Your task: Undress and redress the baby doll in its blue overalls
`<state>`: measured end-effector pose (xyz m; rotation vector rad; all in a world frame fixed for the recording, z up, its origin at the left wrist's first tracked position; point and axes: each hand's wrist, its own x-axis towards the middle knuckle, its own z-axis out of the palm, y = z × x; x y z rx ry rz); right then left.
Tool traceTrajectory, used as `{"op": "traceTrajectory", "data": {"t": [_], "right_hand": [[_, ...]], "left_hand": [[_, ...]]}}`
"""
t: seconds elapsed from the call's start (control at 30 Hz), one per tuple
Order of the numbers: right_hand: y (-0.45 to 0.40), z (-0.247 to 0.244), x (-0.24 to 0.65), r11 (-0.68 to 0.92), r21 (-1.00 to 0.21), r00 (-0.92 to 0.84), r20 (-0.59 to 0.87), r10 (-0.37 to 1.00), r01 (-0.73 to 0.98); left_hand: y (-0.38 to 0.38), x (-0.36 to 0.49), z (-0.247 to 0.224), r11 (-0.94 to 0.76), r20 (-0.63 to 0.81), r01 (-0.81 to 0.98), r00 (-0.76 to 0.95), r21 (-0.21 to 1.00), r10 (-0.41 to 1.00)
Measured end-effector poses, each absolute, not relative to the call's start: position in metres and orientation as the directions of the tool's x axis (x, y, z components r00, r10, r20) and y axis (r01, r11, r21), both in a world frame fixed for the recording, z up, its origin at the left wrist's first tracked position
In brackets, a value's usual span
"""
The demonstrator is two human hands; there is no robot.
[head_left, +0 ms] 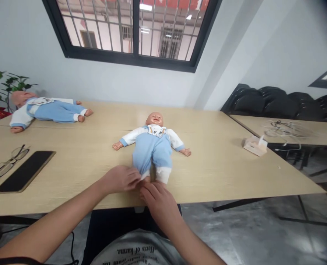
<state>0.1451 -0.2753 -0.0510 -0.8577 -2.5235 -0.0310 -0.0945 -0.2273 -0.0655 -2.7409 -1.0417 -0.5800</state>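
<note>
A long pale wooden desk [221, 173] runs under a barred, dark-framed window [133, 33] in a white-walled room. At its far left, beside a green potted plant [3, 82], a second baby doll in blue and white clothes [47, 109] lies on its side, well apart from the work. Nearer the front edge sit thin-framed spectacles [7, 162] and a flat black phone [25, 171], laid aside out of the way. The left hand [120, 179] is curled closed, pinching the near leg cuff of the plastic baby doll in a light blue romper with white sleeves [152, 147], which lies face up, feet toward the person so its legs are within easy reach. The right hand [159, 198] comes from below, fingers bent and touching the doll's foot at the desk edge; whether it grips cannot be told. A small white tissue box [255, 145] stands far right, before black chairs [276, 105].
</note>
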Motion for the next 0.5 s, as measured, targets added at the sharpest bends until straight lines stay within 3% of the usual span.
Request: {"op": "traceTrajectory", "data": {"t": [0.1,0.27,0.4,0.5], "right_hand": [[-0.274,-0.054,0.143,0.804,-0.258,-0.600,0.554,0.577,0.535],[-0.278,-0.056,0.143,0.727,-0.539,-0.353,0.640,0.682,0.425],[-0.281,-0.059,0.140,0.705,-0.589,-0.254,0.667,0.700,0.395],[-0.280,-0.061,0.140,0.701,-0.593,-0.234,0.673,0.702,0.395]], "left_hand": [[-0.238,-0.092,-0.062,-0.772,0.461,0.632,0.665,0.074,0.588],[-0.250,-0.093,-0.060,-0.460,0.423,0.811,0.297,0.361,0.856],[-0.247,-0.083,-0.063,-0.317,0.384,0.787,0.111,0.528,0.916],[-0.247,-0.079,-0.064,-0.332,0.419,0.774,0.095,0.540,0.903]]}}
